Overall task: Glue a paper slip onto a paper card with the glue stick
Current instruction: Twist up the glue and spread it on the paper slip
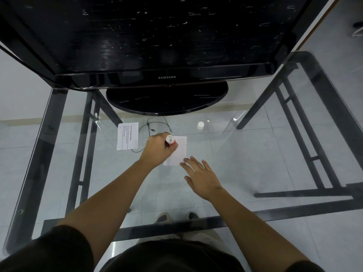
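Note:
My left hand point(157, 149) grips a red and white glue stick point(170, 141), held upright with its lower end on a white paper point(179, 152) lying on the glass table. My right hand point(200, 174) lies flat with straight fingers, the fingertips touching the paper's near right corner. A second white sheet with printed text point(127, 138) lies to the left, apart from both hands. A small white cap point(200, 125) stands on the glass at the right, beyond the paper.
A black Samsung monitor point(167, 77) on a round stand point(167, 99) fills the far side of the glass table point(255, 154). A thin black cable point(149, 126) curls between the stand and the papers. The table's dark metal frame and my shoes show through the glass.

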Tool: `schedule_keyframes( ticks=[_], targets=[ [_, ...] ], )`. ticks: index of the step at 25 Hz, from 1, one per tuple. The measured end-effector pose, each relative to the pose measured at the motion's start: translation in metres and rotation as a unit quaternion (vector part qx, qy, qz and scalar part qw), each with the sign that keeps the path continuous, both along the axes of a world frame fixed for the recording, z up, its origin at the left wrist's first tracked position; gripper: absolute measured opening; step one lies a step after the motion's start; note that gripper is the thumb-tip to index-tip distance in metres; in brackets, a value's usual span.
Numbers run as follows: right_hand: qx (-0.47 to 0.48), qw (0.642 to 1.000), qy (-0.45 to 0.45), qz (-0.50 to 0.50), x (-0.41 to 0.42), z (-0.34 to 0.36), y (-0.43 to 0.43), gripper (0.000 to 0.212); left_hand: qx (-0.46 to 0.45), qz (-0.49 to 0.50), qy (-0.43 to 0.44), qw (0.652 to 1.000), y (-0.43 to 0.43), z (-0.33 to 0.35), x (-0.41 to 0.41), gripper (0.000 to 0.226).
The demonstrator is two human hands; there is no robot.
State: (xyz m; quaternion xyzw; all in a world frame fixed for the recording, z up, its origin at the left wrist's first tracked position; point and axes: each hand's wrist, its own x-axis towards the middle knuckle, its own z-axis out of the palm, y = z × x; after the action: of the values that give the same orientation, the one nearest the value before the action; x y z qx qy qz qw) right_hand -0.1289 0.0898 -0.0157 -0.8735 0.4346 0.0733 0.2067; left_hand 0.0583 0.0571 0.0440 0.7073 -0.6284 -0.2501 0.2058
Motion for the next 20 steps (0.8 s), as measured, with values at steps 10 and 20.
schedule_keyframes(
  ticks=[10, 20],
  targets=[
    [0.010, 1.000, -0.013, -0.005, 0.001, 0.000, 0.001, 0.048, 0.004, 0.006, 0.011, 1.000, -0.006, -0.006, -0.002, 0.021],
    [0.021, 0.999, -0.024, -0.006, 0.002, 0.010, -0.002, 0.047, 0.120, 0.365, 0.566, 0.730, 0.010, -0.008, -0.001, 0.019]
  ],
)
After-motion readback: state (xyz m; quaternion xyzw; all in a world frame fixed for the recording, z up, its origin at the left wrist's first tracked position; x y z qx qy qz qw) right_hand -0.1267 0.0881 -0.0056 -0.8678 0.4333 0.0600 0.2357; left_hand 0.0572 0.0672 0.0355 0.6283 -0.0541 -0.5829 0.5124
